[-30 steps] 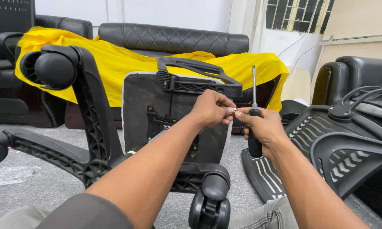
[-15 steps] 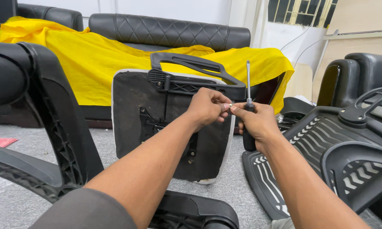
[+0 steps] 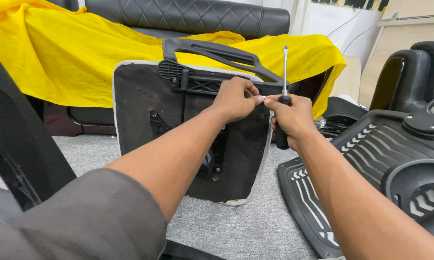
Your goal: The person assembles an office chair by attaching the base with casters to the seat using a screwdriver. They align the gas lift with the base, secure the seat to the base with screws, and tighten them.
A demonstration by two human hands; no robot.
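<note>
Near edge: grey sleeve (image 3: 82, 216) on the left forearm, both arms reaching forward over the grey carpet (image 3: 236, 231). Black ribbed plastic chair back (image 3: 371, 159) lies flat on the floor at right, under the right forearm. Right hand (image 3: 291, 118) closed in a fist round the black handle of a screwdriver (image 3: 284, 96); long axis close to vertical, metal shaft pointing straight up, tip free in the air in front of the yellow cloth, handle end poking out below the fist. Right thumb and forefinger also pinched on a small pale part, too small to tell what it is. Left hand (image 3: 236, 98) curled, fingertips meeting the right fingertips at that same small part; fingers nearly closed, grip on it not clear. Both hands sit just in front of the upturned chair seat (image 3: 149, 110), which stands on edge on the carpet, dark underside facing the camera, and they cover part of its upper right corner. Black armrest bracket (image 3: 212, 53) runs along the seat's top edge. Dark chair base leg (image 3: 14, 144) blocks the left side. Behind: yellow cloth (image 3: 58, 58) draped over a black quilted sofa (image 3: 188, 17); black armchair (image 3: 414, 72) far right.
</note>
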